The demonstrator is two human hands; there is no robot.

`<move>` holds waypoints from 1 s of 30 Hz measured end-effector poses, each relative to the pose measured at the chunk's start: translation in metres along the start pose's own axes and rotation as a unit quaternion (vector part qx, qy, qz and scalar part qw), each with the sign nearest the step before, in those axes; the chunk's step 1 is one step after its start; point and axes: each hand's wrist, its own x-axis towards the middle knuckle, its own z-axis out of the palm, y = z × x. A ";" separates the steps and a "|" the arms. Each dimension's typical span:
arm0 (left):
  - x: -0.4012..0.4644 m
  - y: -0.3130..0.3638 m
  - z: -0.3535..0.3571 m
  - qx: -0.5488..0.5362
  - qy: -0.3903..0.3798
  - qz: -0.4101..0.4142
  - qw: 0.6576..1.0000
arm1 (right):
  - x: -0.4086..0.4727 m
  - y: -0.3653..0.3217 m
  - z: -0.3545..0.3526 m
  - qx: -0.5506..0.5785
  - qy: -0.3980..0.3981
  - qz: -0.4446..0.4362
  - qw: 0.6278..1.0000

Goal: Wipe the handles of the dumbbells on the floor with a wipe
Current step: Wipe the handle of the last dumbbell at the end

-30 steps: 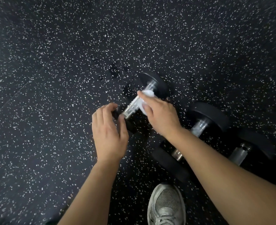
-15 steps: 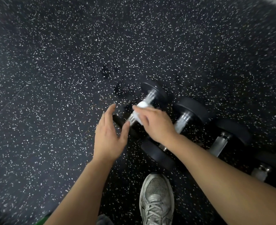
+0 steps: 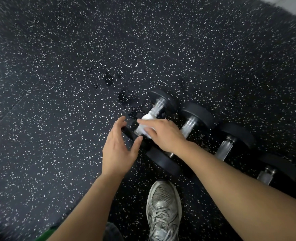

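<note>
I look down on the speckled floor, where four dumbbells lie side by side in a row that runs to my right. I work on the leftmost dumbbell. Its handle lies diagonally: the far end points up and to the right, the near end comes down toward my left hand.

My right hand lies over the lower half of this handle. Its fingers are curled around the white wipe and press it on the metal. Only a small part of the wipe shows, above the fingers and under the palm.

My left hand is open, with the fingers straight and the thumb spread. The fingertips and the thumb touch the near black head of the same dumbbell, I think to stop it from rolling. It does not grip the head.

I judge that the upper part of the handle, toward the far head, is not yet covered by the wipe, so the next stroke should go along the axis, up and to the right. The right hand is the nearer one for this. The second dumbbell lies just beside, so my knuckles may knock it.

My grey shoe stands below, near the row.
</note>
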 end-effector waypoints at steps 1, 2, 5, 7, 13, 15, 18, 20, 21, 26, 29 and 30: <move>-0.002 0.001 -0.001 0.003 -0.003 -0.001 1.000 | 0.000 0.002 -0.001 0.047 0.031 0.027 0.998; -0.003 0.003 -0.001 0.006 -0.006 -0.003 1.000 | 0.000 0.004 -0.002 0.087 0.071 0.065 0.992; -0.008 0.006 -0.002 0.015 -0.014 0.001 1.000 | -0.005 0.007 0.003 0.045 0.091 0.090 0.991; -0.010 0.007 -0.003 0.019 -0.021 0.007 1.000 | -0.012 -0.001 0.008 0.036 0.008 0.052 0.998; -0.018 0.017 -0.011 0.025 -0.041 0.032 0.998 | -0.039 -0.014 -0.024 0.114 0.042 0.040 0.992; -0.025 0.028 -0.017 0.025 -0.054 0.049 0.997 | -0.061 -0.018 -0.041 0.144 0.069 0.046 0.986; -0.039 0.050 -0.027 0.029 -0.078 0.086 0.993 | -0.101 -0.025 -0.065 0.164 0.069 0.042 0.983; -0.049 0.067 -0.035 0.029 -0.083 0.120 0.989 | -0.129 -0.029 -0.085 0.155 0.065 0.046 0.985; -0.055 0.079 -0.039 0.026 -0.083 0.141 0.986 | -0.147 -0.033 -0.099 0.149 0.060 0.047 0.986; -0.088 0.149 -0.050 0.012 -0.087 0.245 0.966 | -0.243 -0.042 -0.154 0.094 0.080 0.056 0.991; -0.113 0.197 -0.048 -0.002 -0.098 0.310 0.946 | -0.298 -0.033 -0.173 0.074 0.126 0.081 0.986; -0.121 0.212 -0.046 -0.002 -0.103 0.330 0.938 | -0.316 -0.032 -0.180 0.072 0.139 0.084 0.984</move>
